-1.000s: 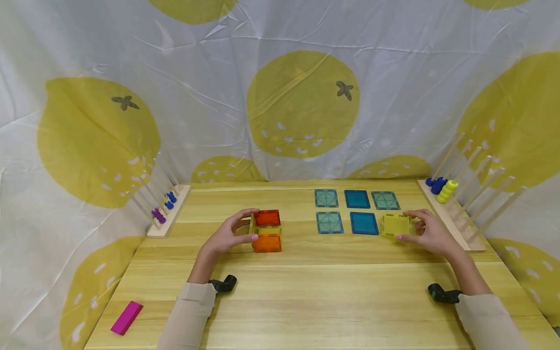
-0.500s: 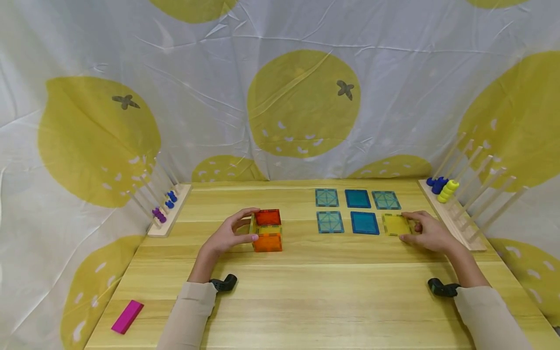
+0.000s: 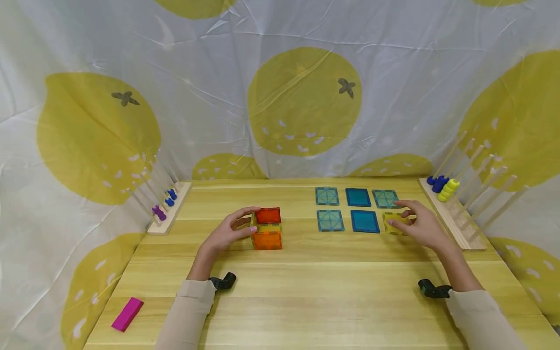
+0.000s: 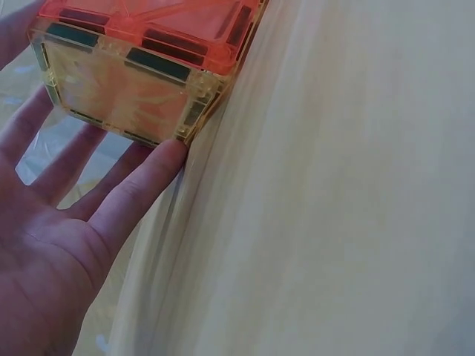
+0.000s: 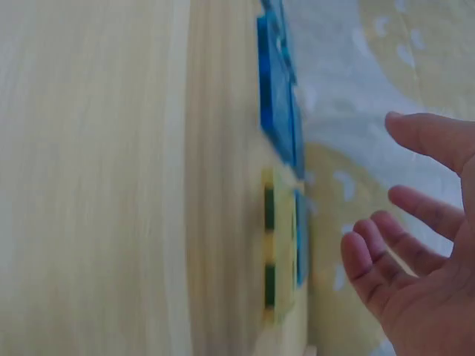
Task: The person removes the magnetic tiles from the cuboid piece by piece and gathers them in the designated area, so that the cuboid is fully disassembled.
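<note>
My left hand (image 3: pixel 229 229) grips the left side of a small box built of magnetic tiles (image 3: pixel 268 240), with an orange front wall, a red back wall and yellow between. In the left wrist view, fingertips touch the edges of its yellow tile (image 4: pixel 119 89). My right hand (image 3: pixel 422 224) hovers over a flat yellow magnetic tile (image 3: pixel 389 229), partly covering it. The right wrist view shows that hand (image 5: pixel 423 252) holding nothing, its fingers spread and apart from the tile. Several blue and teal magnetic tiles (image 3: pixel 365 221) lie in two rows beside the yellow one.
Pegged wooden boards with coloured beads stand at the left (image 3: pixel 170 214) and right (image 3: pixel 452 218) table edges. A magenta block (image 3: pixel 127 314) lies at the front left. Behind the table hangs a lemon-print cloth (image 3: pixel 302 102).
My right hand has let go of the yellow tile, risen and shifted slightly left above it. The left hand stays at the box.
</note>
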`<state>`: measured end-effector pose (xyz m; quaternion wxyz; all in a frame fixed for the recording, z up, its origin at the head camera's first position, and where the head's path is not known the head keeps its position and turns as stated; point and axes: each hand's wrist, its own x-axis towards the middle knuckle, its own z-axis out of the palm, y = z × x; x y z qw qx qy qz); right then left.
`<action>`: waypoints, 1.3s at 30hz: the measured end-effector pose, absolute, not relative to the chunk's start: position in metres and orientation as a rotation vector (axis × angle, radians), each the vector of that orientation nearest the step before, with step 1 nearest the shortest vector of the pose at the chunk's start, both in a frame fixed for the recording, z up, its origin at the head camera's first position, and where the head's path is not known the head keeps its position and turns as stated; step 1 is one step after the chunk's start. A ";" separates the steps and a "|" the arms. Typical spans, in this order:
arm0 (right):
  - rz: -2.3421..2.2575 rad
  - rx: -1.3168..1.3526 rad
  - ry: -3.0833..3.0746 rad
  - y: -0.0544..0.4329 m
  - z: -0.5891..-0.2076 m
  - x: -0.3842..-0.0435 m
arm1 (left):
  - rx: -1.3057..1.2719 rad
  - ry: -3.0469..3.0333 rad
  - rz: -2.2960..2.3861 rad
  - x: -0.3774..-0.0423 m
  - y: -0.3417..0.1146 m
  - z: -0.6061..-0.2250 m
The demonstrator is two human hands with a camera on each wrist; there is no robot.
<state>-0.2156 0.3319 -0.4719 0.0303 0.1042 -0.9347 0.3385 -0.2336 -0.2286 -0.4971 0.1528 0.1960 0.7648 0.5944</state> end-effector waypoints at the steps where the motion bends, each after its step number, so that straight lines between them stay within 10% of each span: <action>1: 1.074 0.345 -2.862 0.326 -0.471 -0.216 | 0.554 2.195 1.705 -0.233 -0.228 -0.497; 39: 1.617 1.037 -2.657 0.089 -0.474 -0.212 | 0.552 2.172 1.738 -0.233 -0.226 -0.496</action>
